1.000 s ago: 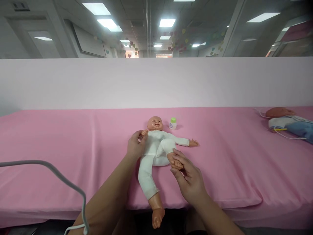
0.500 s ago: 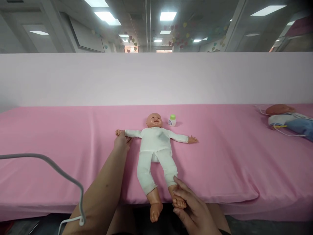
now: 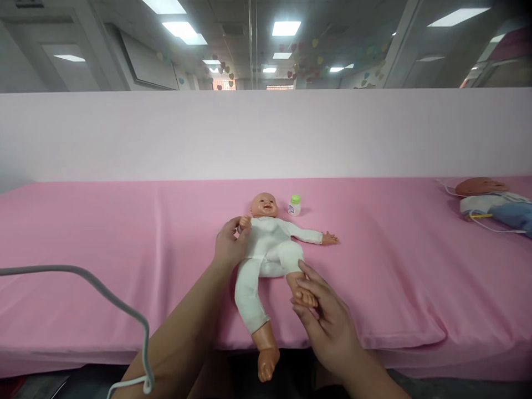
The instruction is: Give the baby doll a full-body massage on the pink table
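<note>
A baby doll (image 3: 266, 238) in white clothes lies face up on the pink sheet (image 3: 103, 244), head toward the wall. My left hand (image 3: 233, 241) is closed around the doll's hand on the left side, with that arm folded in against the chest. My right hand (image 3: 326, 307) grips the foot on the right side, and that leg is bent up at the knee. The doll's other arm stretches out to the right. Its other leg hangs straight, the bare foot (image 3: 268, 360) over the near edge of the bed.
A small jar with a green lid (image 3: 295, 205) stands beside the doll's head. Another doll (image 3: 494, 202) in white and blue lies at the far right with thin tubing. A grey cable (image 3: 95, 282) curves over my left forearm. Behind the bed are a white wall (image 3: 266, 133) and glass.
My left hand has brought the doll's arm from outstretched in to its chest. My right hand has pushed the foot up toward the body, bending the knee.
</note>
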Demonstrator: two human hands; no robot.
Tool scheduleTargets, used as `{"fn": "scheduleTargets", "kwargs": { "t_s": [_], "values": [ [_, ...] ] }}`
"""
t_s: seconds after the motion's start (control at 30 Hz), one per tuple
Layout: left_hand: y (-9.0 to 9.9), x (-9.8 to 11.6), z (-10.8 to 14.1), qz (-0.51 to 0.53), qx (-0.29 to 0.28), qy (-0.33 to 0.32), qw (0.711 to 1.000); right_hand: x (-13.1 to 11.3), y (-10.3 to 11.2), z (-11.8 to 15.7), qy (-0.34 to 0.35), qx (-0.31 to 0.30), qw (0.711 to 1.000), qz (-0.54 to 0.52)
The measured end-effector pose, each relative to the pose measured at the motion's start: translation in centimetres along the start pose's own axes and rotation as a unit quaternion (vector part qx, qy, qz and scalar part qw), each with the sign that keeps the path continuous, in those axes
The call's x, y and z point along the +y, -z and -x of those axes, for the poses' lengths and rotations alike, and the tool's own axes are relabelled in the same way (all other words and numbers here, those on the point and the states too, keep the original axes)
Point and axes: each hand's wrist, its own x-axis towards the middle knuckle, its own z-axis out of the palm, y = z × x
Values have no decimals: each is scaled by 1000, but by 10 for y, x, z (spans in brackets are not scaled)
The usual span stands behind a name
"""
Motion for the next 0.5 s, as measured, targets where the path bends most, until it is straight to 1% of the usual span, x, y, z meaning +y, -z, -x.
{"fn": "scheduleTargets", "kwargs": {
  "t_s": [0.07,0.13,0.27,0.4,0.5],
  "values": [
    [-2,2,3,-70,-37,-54,995,4,-7,-20,0,8,1000,-11],
    [-3,1,4,-104,-60,-89,989,8,-14,-37,-1,11,1000,-14],
    [-5,-5,3,-127,-72,-107,983,20,-25,-61,5,13,1000,-15],
    [-7,-7,3,-136,-72,-107,982,27,-30,-67,-3,16,1000,-19],
    [-6,-8,2,-122,-50,-94,987,23,-25,-58,-11,7,1000,-23]
  ]
}}
